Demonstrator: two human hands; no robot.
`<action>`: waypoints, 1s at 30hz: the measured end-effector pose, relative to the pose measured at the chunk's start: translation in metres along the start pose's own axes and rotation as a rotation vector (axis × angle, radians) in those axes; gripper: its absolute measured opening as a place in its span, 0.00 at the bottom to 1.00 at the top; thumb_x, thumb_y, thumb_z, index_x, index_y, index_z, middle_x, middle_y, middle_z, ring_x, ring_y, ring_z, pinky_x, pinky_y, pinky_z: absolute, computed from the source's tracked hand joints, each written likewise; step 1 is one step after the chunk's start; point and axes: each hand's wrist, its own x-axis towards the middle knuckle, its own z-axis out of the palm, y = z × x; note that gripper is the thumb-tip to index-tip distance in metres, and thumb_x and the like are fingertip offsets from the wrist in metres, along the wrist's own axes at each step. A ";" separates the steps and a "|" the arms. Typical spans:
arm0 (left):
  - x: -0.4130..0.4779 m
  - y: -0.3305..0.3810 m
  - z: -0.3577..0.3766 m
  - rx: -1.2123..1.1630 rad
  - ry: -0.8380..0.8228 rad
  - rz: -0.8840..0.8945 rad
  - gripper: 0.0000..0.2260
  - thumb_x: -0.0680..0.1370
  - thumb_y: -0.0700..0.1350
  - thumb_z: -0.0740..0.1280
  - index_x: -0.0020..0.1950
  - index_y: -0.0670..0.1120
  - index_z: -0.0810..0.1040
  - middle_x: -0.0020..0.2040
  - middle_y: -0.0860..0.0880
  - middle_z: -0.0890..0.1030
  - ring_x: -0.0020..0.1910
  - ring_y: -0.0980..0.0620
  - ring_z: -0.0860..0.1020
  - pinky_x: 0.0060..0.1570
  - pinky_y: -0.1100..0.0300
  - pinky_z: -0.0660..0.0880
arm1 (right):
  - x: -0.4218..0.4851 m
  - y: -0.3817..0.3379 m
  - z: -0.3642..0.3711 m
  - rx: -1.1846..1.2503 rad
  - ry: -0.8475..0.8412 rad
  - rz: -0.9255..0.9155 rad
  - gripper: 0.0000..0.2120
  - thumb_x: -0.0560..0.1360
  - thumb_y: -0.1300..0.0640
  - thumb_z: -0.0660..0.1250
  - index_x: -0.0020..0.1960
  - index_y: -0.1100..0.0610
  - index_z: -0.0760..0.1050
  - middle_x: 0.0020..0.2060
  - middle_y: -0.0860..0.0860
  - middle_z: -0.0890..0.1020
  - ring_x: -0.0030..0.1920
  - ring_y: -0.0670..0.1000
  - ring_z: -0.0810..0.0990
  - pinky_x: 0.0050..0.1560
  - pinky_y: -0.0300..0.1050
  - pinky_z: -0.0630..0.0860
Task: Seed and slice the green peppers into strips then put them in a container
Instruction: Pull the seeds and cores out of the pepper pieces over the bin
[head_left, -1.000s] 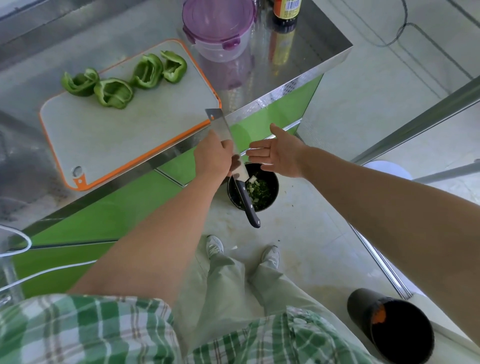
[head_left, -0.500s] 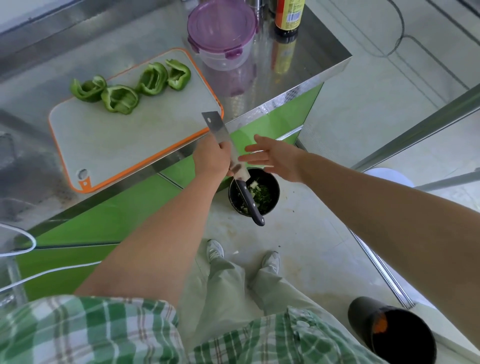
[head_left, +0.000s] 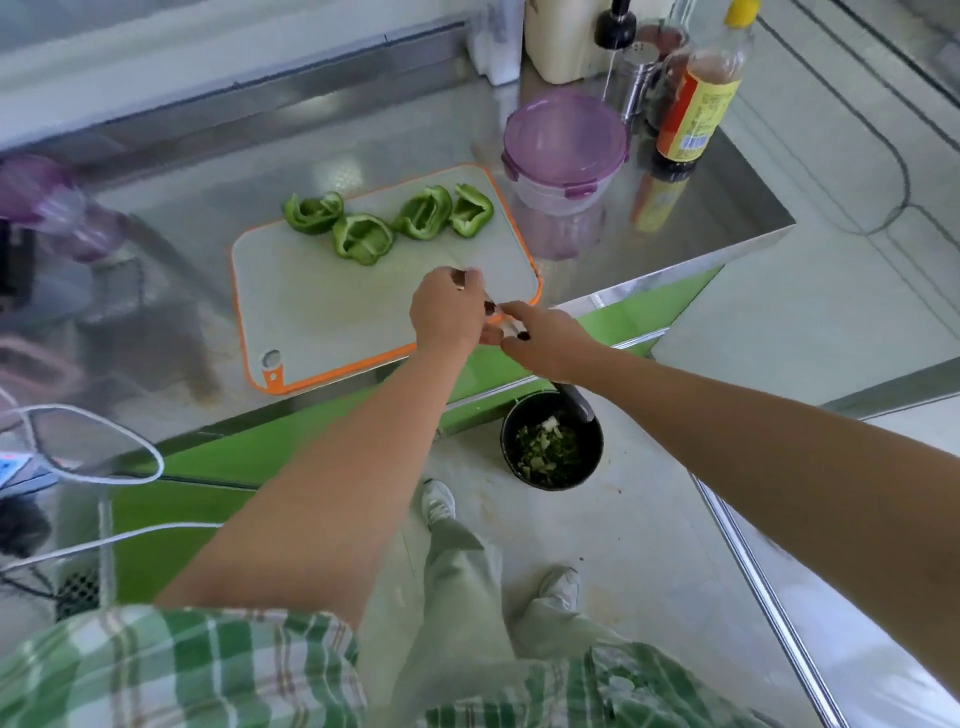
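Observation:
Several seeded green pepper pieces (head_left: 363, 239) lie in a row along the far edge of the white, orange-rimmed cutting board (head_left: 322, 312). My left hand (head_left: 447, 312) hovers over the board's near right corner and pinches the blade of the knife (head_left: 576, 402). My right hand (head_left: 545, 343) meets it from the right and closes over the upper part of the dark handle, whose end sticks out below my wrist. The blade is mostly hidden and blurred. A clear container with a purple lid (head_left: 566, 140) stands shut, just right of the board.
A black bin (head_left: 550, 441) with green scraps sits on the floor below the steel counter's edge (head_left: 675, 275). Bottles and shakers (head_left: 696, 104) crowd the back right corner. A blurred purple container (head_left: 47, 202) stands at the left. A white cable (head_left: 93, 447) loops at the near left.
Both hands and the knife have risen from over the bin to the board's corner. My right hand, open before, has closed on the handle. The view has tilted up.

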 end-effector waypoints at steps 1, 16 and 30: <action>0.008 0.001 -0.008 -0.099 -0.032 -0.018 0.17 0.81 0.51 0.57 0.50 0.38 0.77 0.38 0.41 0.84 0.34 0.40 0.83 0.42 0.49 0.80 | 0.010 -0.006 -0.001 0.080 0.086 0.036 0.06 0.79 0.53 0.59 0.49 0.49 0.74 0.44 0.58 0.78 0.51 0.61 0.78 0.44 0.46 0.69; 0.192 -0.063 -0.108 0.799 -0.056 0.289 0.26 0.73 0.50 0.71 0.70 0.52 0.70 0.77 0.44 0.59 0.74 0.37 0.57 0.69 0.41 0.61 | 0.168 -0.065 -0.022 0.349 0.467 0.250 0.13 0.77 0.52 0.59 0.34 0.53 0.67 0.33 0.58 0.78 0.38 0.61 0.78 0.40 0.54 0.76; 0.213 -0.084 -0.127 1.094 -0.210 0.535 0.12 0.76 0.46 0.66 0.59 0.50 0.79 0.71 0.43 0.63 0.66 0.40 0.65 0.63 0.46 0.65 | 0.218 -0.103 -0.018 0.442 0.424 0.271 0.11 0.76 0.55 0.59 0.43 0.62 0.75 0.37 0.62 0.80 0.34 0.56 0.76 0.37 0.55 0.76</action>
